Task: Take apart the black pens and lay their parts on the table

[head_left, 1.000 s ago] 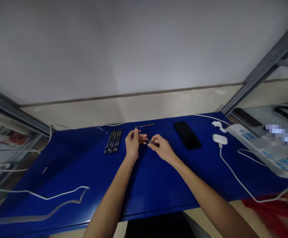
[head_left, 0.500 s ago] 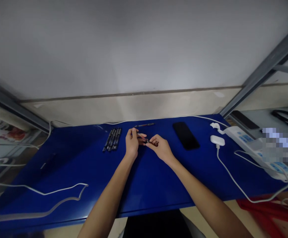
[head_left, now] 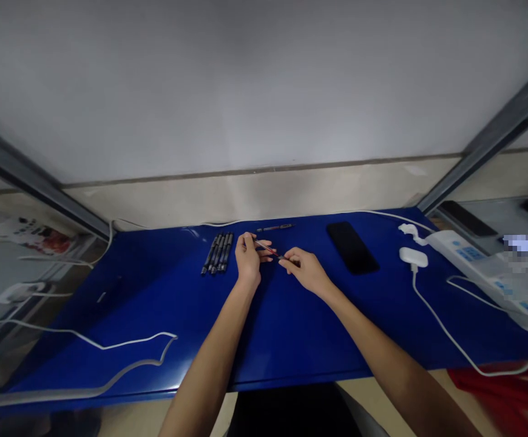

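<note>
Between my two hands a slim pen (head_left: 266, 247), dark with a reddish stretch, slants down to the right above the blue table (head_left: 291, 340). My left hand (head_left: 247, 262) pinches its upper end with thumb and forefinger, the other fingers loosely extended beneath. At the lower end, the fingertips of my right hand (head_left: 308, 271) are closed on the pen's dark tip part. Whether that part is separate from the barrel cannot be made out. Just left of my left hand lies a row of several dark pens (head_left: 217, 254). Another pen (head_left: 275, 228) lies beyond my hands, near the wall.
A black phone (head_left: 352, 247) lies right of my right hand. Farther right are a white earbud case (head_left: 413, 257) on a cable and a white power strip (head_left: 464, 250). A white cable (head_left: 127, 343) crosses the table's left side. The wall (head_left: 264, 194) borders the back.
My hands have drawn slightly apart, and more of the pen shows between them. The whole view has shifted, so the table's things appear farther right.
</note>
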### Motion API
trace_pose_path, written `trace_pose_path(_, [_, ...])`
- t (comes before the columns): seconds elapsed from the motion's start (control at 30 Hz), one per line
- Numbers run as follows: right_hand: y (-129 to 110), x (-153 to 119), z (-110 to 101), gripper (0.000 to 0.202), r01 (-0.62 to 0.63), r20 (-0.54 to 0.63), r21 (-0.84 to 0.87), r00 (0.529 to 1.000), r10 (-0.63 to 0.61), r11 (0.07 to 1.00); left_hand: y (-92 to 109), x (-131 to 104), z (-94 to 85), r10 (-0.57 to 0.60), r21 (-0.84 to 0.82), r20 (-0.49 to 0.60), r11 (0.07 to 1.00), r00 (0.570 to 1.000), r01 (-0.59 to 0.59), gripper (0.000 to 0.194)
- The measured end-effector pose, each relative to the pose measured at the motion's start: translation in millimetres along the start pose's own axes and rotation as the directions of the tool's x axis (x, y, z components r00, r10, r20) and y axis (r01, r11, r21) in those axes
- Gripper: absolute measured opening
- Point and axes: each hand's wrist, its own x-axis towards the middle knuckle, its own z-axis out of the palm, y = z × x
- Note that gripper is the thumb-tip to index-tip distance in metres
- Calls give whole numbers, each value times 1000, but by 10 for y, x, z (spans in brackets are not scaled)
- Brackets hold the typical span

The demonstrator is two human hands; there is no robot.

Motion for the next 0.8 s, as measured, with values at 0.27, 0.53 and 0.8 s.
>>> trace_pose_path(0.27, [63, 31, -62, 23, -8, -80, 53, 997, 13, 999, 76, 58, -66, -55, -56, -81, 997, 995, 51, 35])
trace_pose_path(0.53, [3, 60, -229, 32, -41, -102, 132, 993, 55, 990, 59, 120, -122, -124, -191, -115, 977, 986, 100, 28])
trace_pose_path(0.8, [-3, 51, -335, 34, -21, -179, 124, 983, 43, 992, 61, 71, -43, -117, -227, -75, 969, 990, 97, 24])
